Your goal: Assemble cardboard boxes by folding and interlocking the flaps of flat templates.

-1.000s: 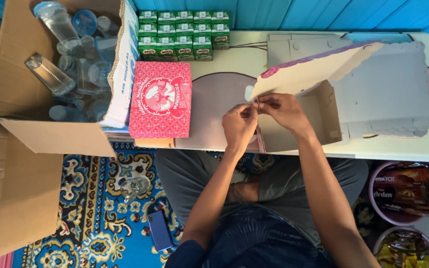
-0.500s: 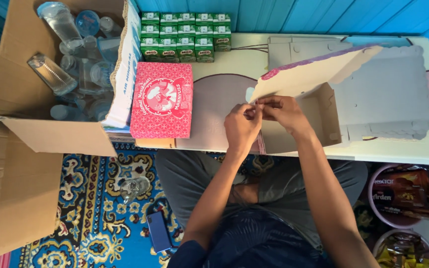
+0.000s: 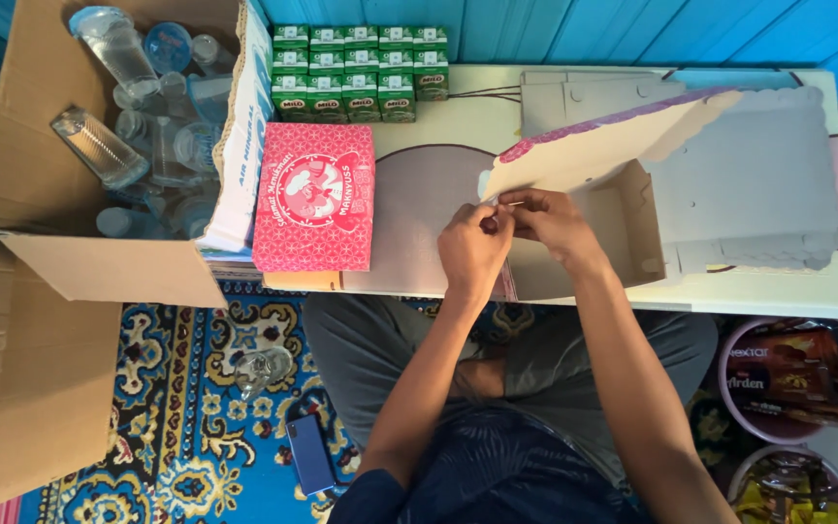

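Note:
A half-folded grey cardboard box with a pink printed outside (image 3: 632,184) lies on the white table (image 3: 778,291). My left hand (image 3: 472,247) and my right hand (image 3: 550,218) meet at the box's left corner, both pinching a flap of it near its scalloped edge. A closed pink box with a white print (image 3: 314,197) lies to the left of my hands.
A big brown carton (image 3: 70,243) at the left holds several clear plastic cups and bottles. Several small green drink cartons (image 3: 361,73) stand in rows at the table's back. Flat grey box blanks (image 3: 574,97) lie behind. A phone (image 3: 310,454) and a glass lie on the patterned rug.
My hands stay at the box's left corner, with only small finger shifts on the flap. Nothing else has moved.

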